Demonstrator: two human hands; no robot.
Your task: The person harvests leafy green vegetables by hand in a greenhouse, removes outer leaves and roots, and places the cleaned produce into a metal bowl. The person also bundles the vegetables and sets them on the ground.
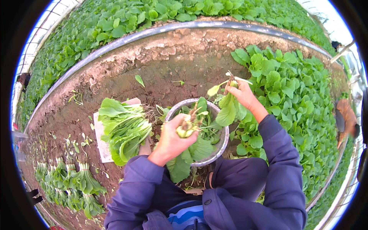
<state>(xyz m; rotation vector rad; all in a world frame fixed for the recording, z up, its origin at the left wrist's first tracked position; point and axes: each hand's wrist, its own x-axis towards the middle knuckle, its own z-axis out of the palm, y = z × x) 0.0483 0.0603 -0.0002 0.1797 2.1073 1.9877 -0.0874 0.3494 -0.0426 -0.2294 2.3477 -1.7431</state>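
My left hand (175,136) grips a bunch of leafy greens (188,129) by the stems, roots upward, its leaves hanging down over the near side of a round basin. My right hand (240,93) holds a smaller leafy plant (228,106) by its root end, leaves downward, above the basin's right rim. The basin (225,141) stands on the soil between my knees and has loose leaves (211,133) in it. Left of it lies a heap of uprooted greens (123,129) on a pale flat sheet (102,143), roots towards the basin.
Tied bunches of greens (84,178) lie on the soil at lower left. Growing greens (290,95) fill the right side. A dark hose (184,25) curves across the far side before another planted bed (115,23). Other people (346,115) are at the right and left edges.
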